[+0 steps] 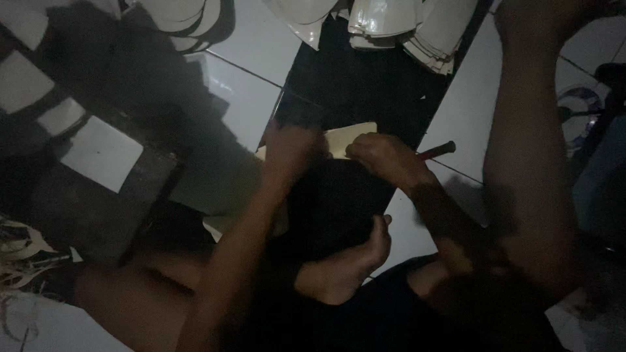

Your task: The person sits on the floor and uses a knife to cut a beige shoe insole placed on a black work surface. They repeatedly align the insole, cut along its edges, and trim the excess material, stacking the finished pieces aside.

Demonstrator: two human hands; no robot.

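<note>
The scene is dark. My left hand (290,153) presses on a pale cream flat piece (349,138) that lies on a long black sheet (365,78) on the tiled floor. My right hand (385,160) is closed around a tool with a dark red handle (438,150) and rests on the same pale piece. What the tool's tip touches is hidden under my hand. My bare foot (352,261) lies on the black sheet just below both hands.
Stacks of cream cut pieces (398,26) lie at the far end of the black sheet. A dark block (104,208) sits at left, with pale scrap strips (23,257) beside it. My raised knee (528,130) fills the right side.
</note>
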